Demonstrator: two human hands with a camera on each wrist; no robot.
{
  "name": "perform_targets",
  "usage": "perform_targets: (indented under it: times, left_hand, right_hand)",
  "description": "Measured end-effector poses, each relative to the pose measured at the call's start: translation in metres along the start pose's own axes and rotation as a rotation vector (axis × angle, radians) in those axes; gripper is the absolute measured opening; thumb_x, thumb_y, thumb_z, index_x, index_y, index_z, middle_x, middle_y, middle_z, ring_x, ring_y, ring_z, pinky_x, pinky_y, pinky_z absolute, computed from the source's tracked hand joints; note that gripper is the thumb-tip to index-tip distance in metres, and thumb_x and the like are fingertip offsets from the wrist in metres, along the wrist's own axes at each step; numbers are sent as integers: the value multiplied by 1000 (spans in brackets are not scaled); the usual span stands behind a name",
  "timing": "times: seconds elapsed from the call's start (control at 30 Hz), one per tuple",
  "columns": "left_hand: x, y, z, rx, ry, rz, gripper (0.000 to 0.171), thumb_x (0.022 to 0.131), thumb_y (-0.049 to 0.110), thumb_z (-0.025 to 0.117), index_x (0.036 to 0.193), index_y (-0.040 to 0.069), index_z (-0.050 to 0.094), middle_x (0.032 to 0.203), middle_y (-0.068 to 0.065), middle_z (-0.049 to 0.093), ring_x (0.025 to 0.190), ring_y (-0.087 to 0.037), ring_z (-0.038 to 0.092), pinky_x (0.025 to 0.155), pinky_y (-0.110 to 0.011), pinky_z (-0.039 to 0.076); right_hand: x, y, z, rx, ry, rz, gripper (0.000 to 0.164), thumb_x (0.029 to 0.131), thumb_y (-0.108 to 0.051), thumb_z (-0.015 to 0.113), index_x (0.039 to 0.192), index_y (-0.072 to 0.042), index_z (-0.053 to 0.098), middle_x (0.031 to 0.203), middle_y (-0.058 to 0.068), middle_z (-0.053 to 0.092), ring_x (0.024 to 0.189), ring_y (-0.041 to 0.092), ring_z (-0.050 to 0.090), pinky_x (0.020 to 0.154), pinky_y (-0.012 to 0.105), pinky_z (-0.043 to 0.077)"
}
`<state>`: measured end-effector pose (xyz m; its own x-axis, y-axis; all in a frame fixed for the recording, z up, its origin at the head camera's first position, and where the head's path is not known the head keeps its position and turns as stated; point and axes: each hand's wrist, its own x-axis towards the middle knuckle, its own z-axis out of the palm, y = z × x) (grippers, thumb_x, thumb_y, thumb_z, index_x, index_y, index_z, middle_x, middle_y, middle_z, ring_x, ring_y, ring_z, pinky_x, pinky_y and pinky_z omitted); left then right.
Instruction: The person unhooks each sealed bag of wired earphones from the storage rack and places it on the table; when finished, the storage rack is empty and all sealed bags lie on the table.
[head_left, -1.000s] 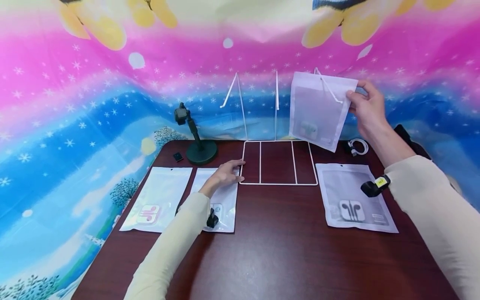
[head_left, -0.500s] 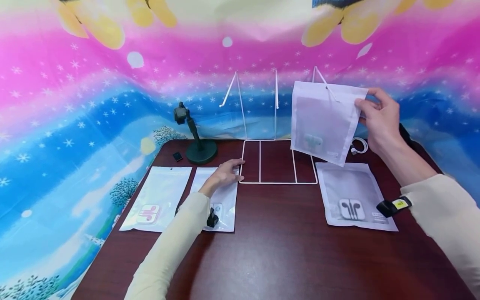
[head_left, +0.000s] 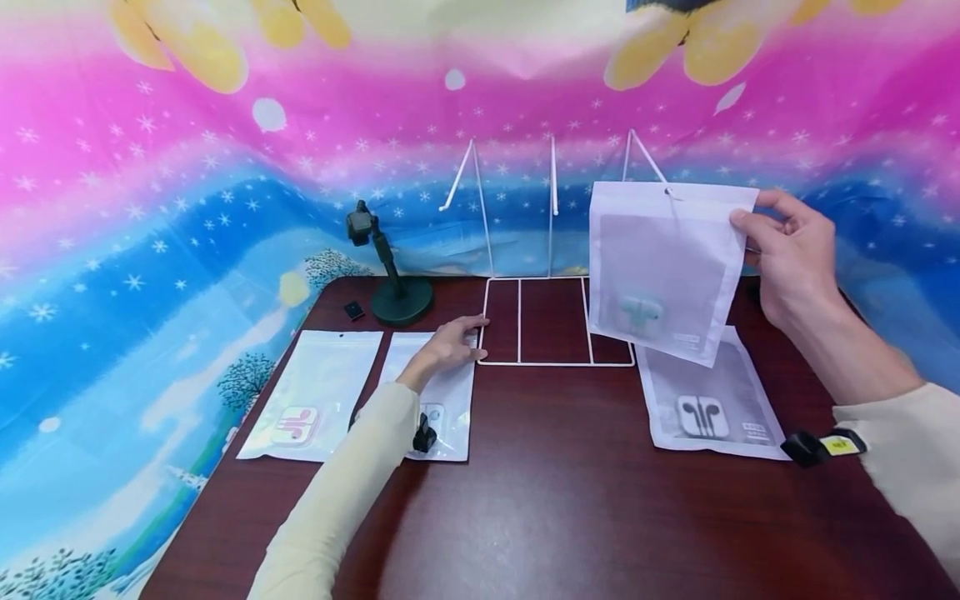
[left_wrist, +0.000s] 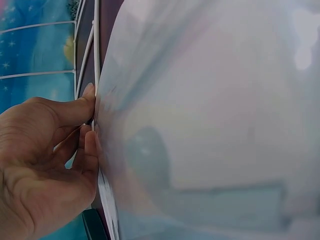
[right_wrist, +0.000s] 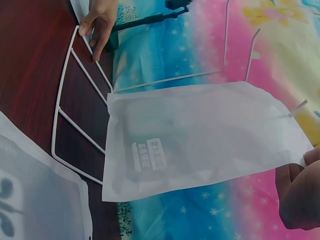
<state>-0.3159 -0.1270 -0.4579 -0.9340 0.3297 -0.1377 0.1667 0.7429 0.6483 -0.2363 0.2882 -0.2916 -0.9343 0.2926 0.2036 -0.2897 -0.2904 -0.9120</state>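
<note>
My right hand (head_left: 798, 250) pinches the upper right corner of a white translucent zip pouch (head_left: 667, 267), raised and slightly tilted. A pale green earphone shape shows faintly in its lower part. The right hook (head_left: 648, 154) of a white wire display rack (head_left: 555, 363) meets the pouch at its top hole; I cannot tell whether the tip is still through it. With thumb and fingers spread, my left hand (head_left: 450, 343) rests on the left base wire of the rack. Partly under that wrist lies a flat pouch (head_left: 453, 417) with pale blue earphones.
A pouch with pink earphones (head_left: 311, 392) lies at the left, one with black earphones (head_left: 708, 404) at the right, partly overlapped by the raised pouch. Behind stand a dark green stand (head_left: 401, 300) and a small black object (head_left: 353, 310). A printed backdrop closes off the rear.
My right hand has drawn the pouch rightward, down and nearer me, along the right hook toward its tip. The left hand stays on the rack.
</note>
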Motion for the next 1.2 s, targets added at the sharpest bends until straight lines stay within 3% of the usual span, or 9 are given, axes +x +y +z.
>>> perform_targets:
  times: [0.23, 0.5, 0.8, 1.0, 1.13, 1.2]
  left_hand:
    - [0, 1, -1, -18, 1, -19, 63, 98, 12, 72, 156, 14, 49, 163, -11, 42, 145, -30, 45, 123, -50, 31]
    - [0, 1, -2, -1, 7, -21, 63, 98, 13, 72, 156, 15, 49, 161, -13, 45, 145, -31, 44, 125, -54, 25]
    - [0, 1, -4, -22, 8, -24, 64, 98, 13, 73, 156, 16, 49, 162, -12, 43, 145, -31, 45, 121, -50, 36]
    - [1, 1, -4, -30, 10, -21, 64, 98, 12, 72, 157, 16, 48, 161, -12, 44, 145, -31, 45, 122, -51, 33]
    - [1, 1, -4, -27, 9, -23, 64, 98, 12, 73, 157, 16, 48, 162, -12, 44, 145, -31, 45, 122, -51, 33]
    - [1, 2, -4, -30, 6, -21, 64, 97, 12, 73, 157, 16, 48, 162, -12, 43, 145, -31, 45, 121, -50, 35]
  right_hand:
    - [-8, -6, -2, 84, -25, -17, 17, 88, 4, 79, 102, -1, 71, 85, 7, 79, 64, 20, 76, 54, 27, 58]
    - [-15, -13, -8, 84, -55, -32, 17, 89, 5, 78, 105, 1, 73, 91, 8, 80, 67, 19, 76, 56, 25, 57]
    - [-21, -21, -17, 83, -77, -66, 15, 91, 6, 74, 106, 2, 74, 93, 9, 80, 66, 20, 75, 57, 25, 58]
    - [-25, -20, -40, 42, 0, -89, 15, 91, 7, 75, 104, 0, 74, 82, 7, 78, 57, 13, 67, 49, 20, 48]
    - [-23, -19, -66, 137, 30, -89, 17, 91, 17, 68, 97, 2, 73, 73, 9, 76, 51, 12, 64, 42, 19, 41]
    - [-20, -19, -83, 197, 25, -86, 20, 92, 19, 63, 96, 3, 72, 74, 10, 76, 52, 14, 68, 42, 20, 46]
